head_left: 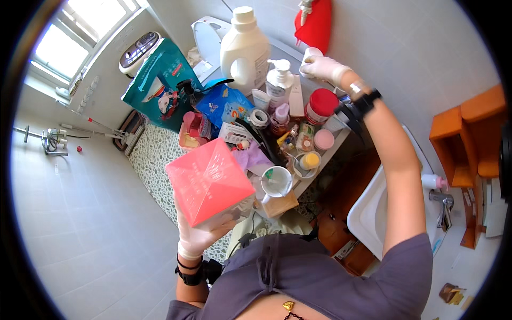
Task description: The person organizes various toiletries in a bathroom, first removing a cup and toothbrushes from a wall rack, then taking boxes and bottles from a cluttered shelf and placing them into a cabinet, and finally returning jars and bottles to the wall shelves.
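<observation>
My left hand (197, 236), in a thin white glove, supports a coral-red box (210, 178) from below. The box has a wrapped, shiny top and hangs in front of a crowded shelf top. My right hand (325, 70), also gloved, reaches to the far right of that surface, its fingers closed round a small white container (311, 52). Near the right hand are a tall narrow carton (296, 97), a white pump bottle (279, 84) and a red-lidded jar (322, 104). A white mug (276, 182) stands close to the box.
Behind are a large white detergent jug (244, 50), a teal bag (162, 88) and a blue packet (226, 106). A pink-lidded jar (324, 140) and a yellow-capped bottle (310, 160) sit near the right edge. A white sink (368, 208) with a faucet (441, 202) lies right.
</observation>
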A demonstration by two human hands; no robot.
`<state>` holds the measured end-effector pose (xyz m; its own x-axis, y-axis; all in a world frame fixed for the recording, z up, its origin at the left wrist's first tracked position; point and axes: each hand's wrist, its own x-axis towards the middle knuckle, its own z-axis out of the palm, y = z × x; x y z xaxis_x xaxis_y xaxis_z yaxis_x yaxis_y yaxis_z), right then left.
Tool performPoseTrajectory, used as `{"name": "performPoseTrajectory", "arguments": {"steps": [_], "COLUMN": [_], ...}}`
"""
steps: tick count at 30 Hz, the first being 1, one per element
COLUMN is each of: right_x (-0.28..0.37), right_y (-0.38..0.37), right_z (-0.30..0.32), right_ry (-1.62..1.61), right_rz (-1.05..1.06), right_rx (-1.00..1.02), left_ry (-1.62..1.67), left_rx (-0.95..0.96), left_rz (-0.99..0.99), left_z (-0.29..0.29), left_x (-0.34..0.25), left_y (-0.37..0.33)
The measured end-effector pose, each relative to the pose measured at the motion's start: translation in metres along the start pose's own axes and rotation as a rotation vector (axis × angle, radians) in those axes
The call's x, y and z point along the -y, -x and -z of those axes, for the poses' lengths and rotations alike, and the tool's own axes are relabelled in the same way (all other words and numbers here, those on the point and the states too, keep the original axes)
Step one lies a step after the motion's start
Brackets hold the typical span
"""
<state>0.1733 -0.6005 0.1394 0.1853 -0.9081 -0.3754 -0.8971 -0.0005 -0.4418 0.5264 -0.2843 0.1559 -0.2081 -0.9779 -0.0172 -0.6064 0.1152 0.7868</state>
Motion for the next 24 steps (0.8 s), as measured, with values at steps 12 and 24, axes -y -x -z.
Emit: {"name": "performPoseTrajectory", "arguments": {"steps": [12,24], "right_x": [-0.057,-0.023], "right_y": [-0.182,-0.094], "right_z": [-0.077,0.040], "right_ry": [0.689,-0.189], "right_rz": [0.153,-0.133], "right_rx": [0.411,-0.152], "left_ry": [0.358,0.208], "left_rx": [-0.457,-0.411], "left_rz": [0.355,0.278], "left_z": [-0.001,-0.006], "left_x": [0.066,0.042], "left_y": [0.028,0.006]}}
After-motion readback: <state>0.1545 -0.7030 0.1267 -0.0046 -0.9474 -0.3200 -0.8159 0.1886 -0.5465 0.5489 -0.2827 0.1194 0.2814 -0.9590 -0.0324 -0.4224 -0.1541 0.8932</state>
